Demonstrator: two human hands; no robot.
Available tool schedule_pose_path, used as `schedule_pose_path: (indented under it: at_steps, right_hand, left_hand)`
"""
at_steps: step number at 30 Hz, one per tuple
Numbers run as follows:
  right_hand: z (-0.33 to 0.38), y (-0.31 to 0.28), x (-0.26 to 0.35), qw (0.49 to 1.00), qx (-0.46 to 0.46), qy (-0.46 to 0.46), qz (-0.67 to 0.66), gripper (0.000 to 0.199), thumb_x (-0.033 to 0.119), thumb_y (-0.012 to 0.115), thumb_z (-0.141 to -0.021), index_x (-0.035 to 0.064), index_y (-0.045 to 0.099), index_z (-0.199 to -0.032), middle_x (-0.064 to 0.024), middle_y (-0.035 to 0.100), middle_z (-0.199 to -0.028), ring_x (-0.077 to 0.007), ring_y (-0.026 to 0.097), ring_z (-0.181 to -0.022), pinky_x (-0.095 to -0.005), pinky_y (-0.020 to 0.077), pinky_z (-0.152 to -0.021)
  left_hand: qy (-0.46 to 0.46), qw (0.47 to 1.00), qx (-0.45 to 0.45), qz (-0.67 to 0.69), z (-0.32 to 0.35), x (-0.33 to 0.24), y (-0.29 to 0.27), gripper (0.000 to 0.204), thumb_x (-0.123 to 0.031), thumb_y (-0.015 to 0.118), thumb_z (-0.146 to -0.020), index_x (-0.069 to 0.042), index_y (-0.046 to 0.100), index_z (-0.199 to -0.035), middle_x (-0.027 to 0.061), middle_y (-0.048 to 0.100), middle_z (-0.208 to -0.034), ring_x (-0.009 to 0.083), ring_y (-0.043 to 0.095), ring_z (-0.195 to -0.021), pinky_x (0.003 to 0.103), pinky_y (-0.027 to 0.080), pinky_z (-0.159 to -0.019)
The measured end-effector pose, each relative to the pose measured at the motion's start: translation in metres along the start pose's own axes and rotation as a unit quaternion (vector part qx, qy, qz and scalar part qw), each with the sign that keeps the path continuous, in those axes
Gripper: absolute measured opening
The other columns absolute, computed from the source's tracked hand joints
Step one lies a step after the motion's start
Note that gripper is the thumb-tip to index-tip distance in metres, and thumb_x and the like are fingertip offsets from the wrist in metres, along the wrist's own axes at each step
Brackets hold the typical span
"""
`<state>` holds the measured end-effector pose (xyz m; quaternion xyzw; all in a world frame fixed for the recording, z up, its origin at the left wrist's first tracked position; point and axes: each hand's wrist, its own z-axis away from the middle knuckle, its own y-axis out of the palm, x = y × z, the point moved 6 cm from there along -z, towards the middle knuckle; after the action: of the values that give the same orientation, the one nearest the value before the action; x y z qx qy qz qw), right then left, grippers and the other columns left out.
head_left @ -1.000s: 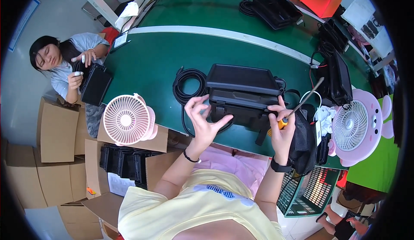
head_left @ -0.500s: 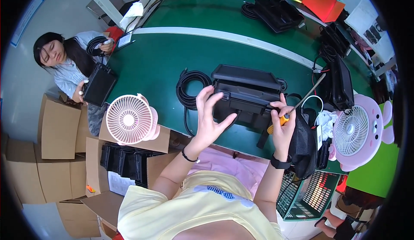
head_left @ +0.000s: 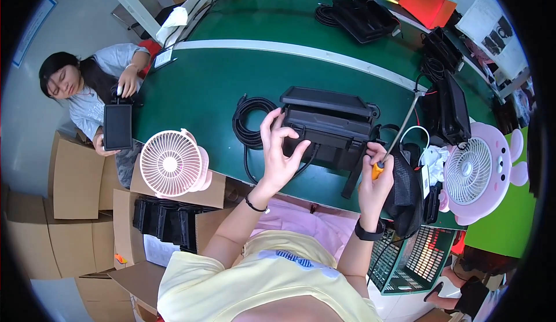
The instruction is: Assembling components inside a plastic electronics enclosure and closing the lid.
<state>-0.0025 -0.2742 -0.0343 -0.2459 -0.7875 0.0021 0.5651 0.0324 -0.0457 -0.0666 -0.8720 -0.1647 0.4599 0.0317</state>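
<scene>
We see a black box-like device [head_left: 327,126] lying in the middle of the green table [head_left: 202,84], right in front of the person. Our left hand [head_left: 278,151] is open, with the fingers spread, and it hangs just at the near left corner of the black device. We cannot tell if the fingertips touch it. Our right hand [head_left: 375,178] is closed around the orange handle of a screwdriver [head_left: 397,138], just beside the right end of the device. The thin metal shaft of the screwdriver points up and away from us.

A coil of black cable [head_left: 250,126] lies on the table, touching the left side of the device. A pink fan [head_left: 172,163] stands to our left on a cardboard box [head_left: 124,203]. Another pink fan with ears [head_left: 480,171] stands to our right. A co-worker [head_left: 95,93] sits at the far left of the table and holds a flat black thing [head_left: 118,126].
</scene>
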Motion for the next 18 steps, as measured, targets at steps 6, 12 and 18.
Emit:
schedule_pose_path:
  at_steps: [6,12,18]
  right_hand:
    - [0.013,0.01,0.008,0.995,0.022,-0.013,0.1,0.016,-0.009,0.06,-0.087,0.0007,0.048,-0.093,-0.0164,0.063,-0.106,-0.0323,0.063,-0.096,-0.0341,0.0494,-0.086]
    - [-0.001,0.006,0.01,0.935,0.078,0.034,-0.345,0.021,-0.007,0.058,-0.091,0.0072,0.044,-0.091,-0.0164,0.055,-0.134,-0.0226,0.059,-0.115,-0.0354,0.0504,-0.099]
    - [-0.007,0.013,0.028,0.995,0.082,-0.058,0.013,0.019,-0.009,0.061,-0.087,0.0021,0.045,-0.086,-0.0177,0.067,-0.117,-0.0349,0.06,-0.12,-0.0402,0.046,-0.101]
  left_hand:
    - [0.008,1.0,-0.007,-0.012,-0.002,-0.005,0.001,0.043,0.006,0.075,-0.08,-0.006,0.046,-0.109,0.0168,0.025,-0.146,0.0452,0.037,-0.139,0.049,0.044,-0.109]
    - [0.006,1.0,-0.007,-0.01,-0.004,-0.003,0.0,0.042,0.006,0.075,-0.08,-0.006,0.047,-0.109,0.0171,0.026,-0.146,0.0444,0.039,-0.138,0.048,0.043,-0.109]
    - [0.01,0.999,-0.02,-0.036,-0.013,-0.01,0.001,0.042,0.003,0.077,-0.079,-0.006,0.05,-0.109,0.0169,0.032,-0.144,0.0412,0.045,-0.134,0.045,0.049,-0.103]
